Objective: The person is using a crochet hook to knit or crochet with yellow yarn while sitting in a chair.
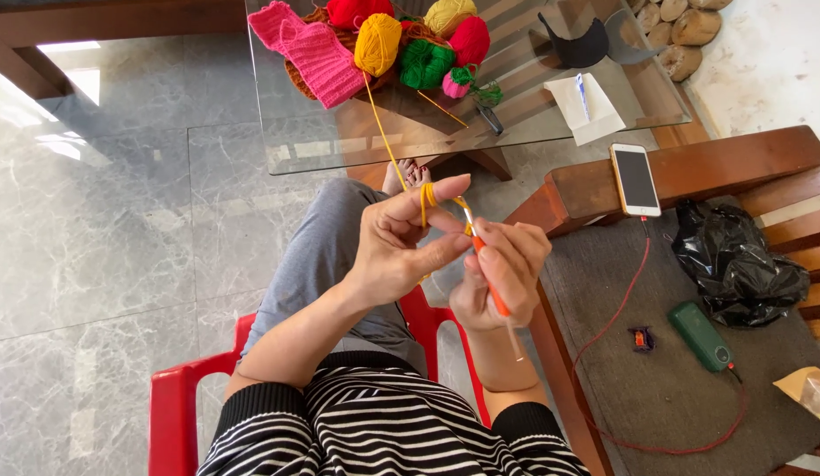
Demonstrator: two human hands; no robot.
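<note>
Right hand (498,273) gripping orange crochet hook (491,286), left hand (401,242) tensioning yellow yarn (425,201)

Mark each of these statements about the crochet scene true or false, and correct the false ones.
1. Yellow yarn is wrapped around the left hand's index finger. True.
2. The right hand holds a blue hook. False: the crochet hook has an orange handle.
3. The yarn strand runs up to a yellow ball on the glass table. True.
4. The phone lies on the glass table. False: it rests on a wooden armrest.
5. The person sits on a red chair. True.
</note>
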